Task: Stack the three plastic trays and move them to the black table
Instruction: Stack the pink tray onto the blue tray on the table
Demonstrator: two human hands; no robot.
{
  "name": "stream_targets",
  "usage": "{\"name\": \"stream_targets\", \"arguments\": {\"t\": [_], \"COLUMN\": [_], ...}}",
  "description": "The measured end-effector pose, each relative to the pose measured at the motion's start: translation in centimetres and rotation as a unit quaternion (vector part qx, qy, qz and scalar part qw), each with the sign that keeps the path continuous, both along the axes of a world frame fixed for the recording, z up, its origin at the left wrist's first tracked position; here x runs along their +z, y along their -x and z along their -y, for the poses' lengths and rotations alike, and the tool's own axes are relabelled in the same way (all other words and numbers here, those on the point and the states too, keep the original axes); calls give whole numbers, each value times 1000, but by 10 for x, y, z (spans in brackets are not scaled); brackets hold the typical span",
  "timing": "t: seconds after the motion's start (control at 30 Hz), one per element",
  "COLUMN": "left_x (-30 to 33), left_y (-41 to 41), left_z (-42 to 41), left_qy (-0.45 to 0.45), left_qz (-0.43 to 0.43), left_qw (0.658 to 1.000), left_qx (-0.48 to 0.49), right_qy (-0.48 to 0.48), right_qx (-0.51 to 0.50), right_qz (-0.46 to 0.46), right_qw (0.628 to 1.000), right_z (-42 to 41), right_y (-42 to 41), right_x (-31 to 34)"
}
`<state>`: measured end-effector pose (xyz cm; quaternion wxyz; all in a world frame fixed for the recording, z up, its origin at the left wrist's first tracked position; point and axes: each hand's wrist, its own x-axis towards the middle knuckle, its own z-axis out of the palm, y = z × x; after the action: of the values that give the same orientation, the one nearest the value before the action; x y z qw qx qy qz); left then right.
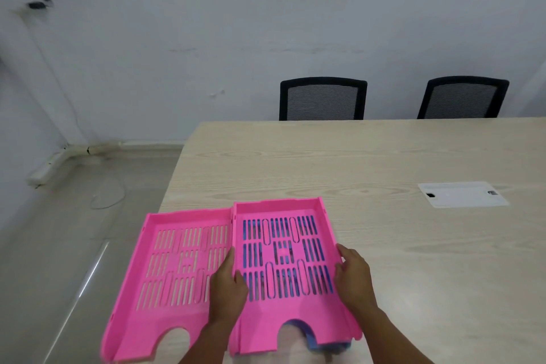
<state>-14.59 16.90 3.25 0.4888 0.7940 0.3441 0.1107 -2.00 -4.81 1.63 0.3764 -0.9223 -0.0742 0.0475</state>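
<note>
Two pink slotted plastic trays lie side by side at the near left of the light wooden table point(384, 156). The right pink tray point(283, 210) sits on top of a blue tray point(336, 347), which shows through the slots and at the front notch. My left hand point(229, 284) grips the right pink tray's left wall, and my right hand point(353, 275) grips its right wall. The left pink tray point(165, 313) lies flat beside it, overhanging the table's left edge, touched by no hand.
A white cable cover plate point(462, 194) is set into the table at the right. Two black mesh chairs point(322, 99) point(463, 97) stand at the far edge against the wall. Grey floor with a thin cable point(107, 198) lies to the left. No black table is in view.
</note>
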Motion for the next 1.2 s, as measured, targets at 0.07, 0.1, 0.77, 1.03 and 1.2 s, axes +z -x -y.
{"name": "stream_targets", "arguments": {"t": [0.07, 0.1, 0.77, 1.03, 1.2], "left_x": [5, 6, -22, -27, -30], "left_y": [-4, -6, -14, -11, -3], "left_z": [-1, -2, -19, -22, -22], "left_qy": [-2, -1, -33, -16, -16], "left_qz": [-2, 0, -17, -6, -20], "left_qw": [1000, 1000, 998, 995, 992], "left_qx": [-2, -4, -41, -99, -123], "right_qy": [-4, -6, 7, -9, -18], "right_qx": [2, 3, -1, 23, 4], "right_qz": [3, 6, -17, -54, -32], "right_qw": [1000, 1000, 1000, 998, 999], "right_z": [-2, -2, -5, 3, 3], "right_y": [-1, -2, -1, -4, 5], "right_x": [2, 2, -4, -22, -33]}}
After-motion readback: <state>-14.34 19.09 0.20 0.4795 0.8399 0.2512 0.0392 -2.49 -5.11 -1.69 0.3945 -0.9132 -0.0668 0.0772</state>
